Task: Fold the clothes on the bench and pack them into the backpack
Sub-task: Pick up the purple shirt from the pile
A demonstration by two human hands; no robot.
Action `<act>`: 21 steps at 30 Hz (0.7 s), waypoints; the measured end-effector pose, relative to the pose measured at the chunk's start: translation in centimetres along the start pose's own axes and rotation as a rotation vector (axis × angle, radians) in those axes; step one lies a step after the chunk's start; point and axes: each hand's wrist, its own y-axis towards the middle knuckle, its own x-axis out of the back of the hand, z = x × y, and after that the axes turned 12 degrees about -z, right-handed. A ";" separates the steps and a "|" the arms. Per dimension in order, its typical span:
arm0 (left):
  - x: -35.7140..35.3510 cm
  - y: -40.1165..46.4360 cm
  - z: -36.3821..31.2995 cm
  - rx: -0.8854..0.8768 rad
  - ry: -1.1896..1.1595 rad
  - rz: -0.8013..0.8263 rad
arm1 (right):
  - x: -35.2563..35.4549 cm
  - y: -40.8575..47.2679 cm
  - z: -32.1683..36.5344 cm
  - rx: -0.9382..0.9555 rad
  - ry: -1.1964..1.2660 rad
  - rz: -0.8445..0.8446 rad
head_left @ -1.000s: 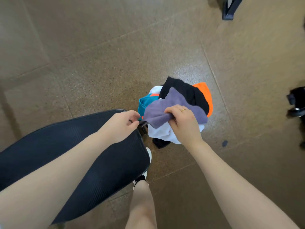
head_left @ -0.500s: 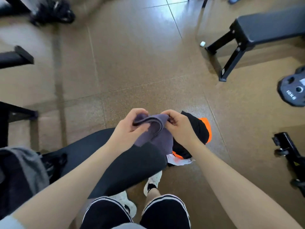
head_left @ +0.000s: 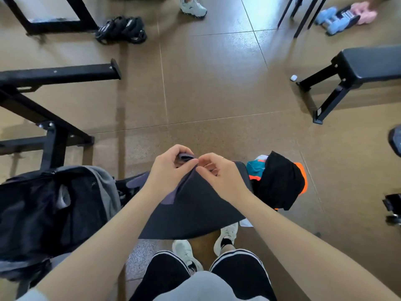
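Backpack (head_left: 50, 209), dark with a grey panel, sits open at the left end of the desk (head_left: 195, 216), well left of both hands. Left hand (head_left: 171, 168) has its fingers curled, pinching a bunched edge of the purple garment (head_left: 184, 157) between thumb and fingers, raised just above the desk. Purple cloth hangs down below that hand; a strip shows beside the left wrist. Right hand (head_left: 219, 172) is right next to the left, almost touching, fingers curled in toward the same bunched edge with thumb and forefinger close together; can't tell if it actually grips the cloth. Ring on one right finger.

Clothes pile (head_left: 280, 181) lies at the right end of the desk, just right of the right hand: black piece on top, orange, teal and white under it, part drooping over the edge.

Desk is a black padded bench. Brown tiled floor (head_left: 206, 83), shiny. Black metal frames at left, dark straps on the floor upper left, another black bench (head_left: 368, 64) upper right, blue and pink dumbbells (head_left: 345, 16) in the top right corner. Person's white sneakers (head_left: 186, 253) below the desk.
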 end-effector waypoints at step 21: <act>-1.5 -3.6 2.3 0.034 0.119 -0.134 | -0.7 -1.4 -2.5 -0.025 -0.097 -0.012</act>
